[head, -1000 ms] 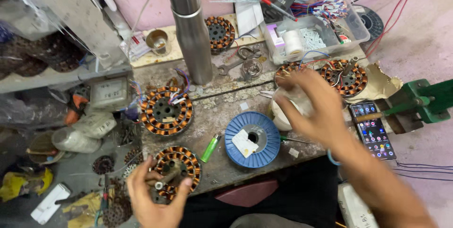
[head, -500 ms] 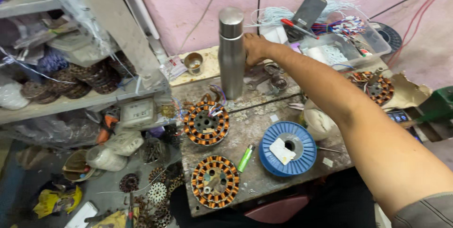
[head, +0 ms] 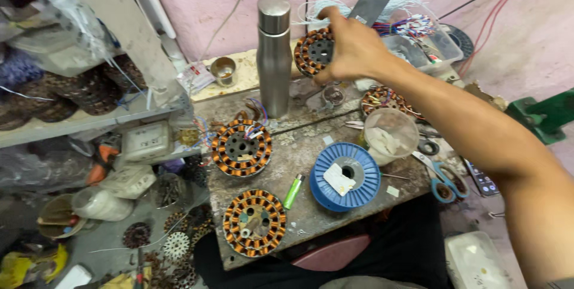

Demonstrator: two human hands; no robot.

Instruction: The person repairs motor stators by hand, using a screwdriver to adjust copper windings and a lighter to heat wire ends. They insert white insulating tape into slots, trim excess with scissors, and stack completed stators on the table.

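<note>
At the bench's far edge, just right of the steel flask (head: 274,56), a copper-wound stator (head: 313,52) is lifted on edge, gripped by the right hand (head: 353,50), fingers closed around its rim. Two more stators (head: 241,147) (head: 255,222) lie flat nearer, beside a green lighter (head: 293,191) and blue spool (head: 347,176). Left hand out of view.

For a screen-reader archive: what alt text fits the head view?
A right hand holds a round copper-wound stator above a cluttered bench, beside a tall steel flask. Two more wound stators, a blue wire spool and a green lighter lie below.
</note>
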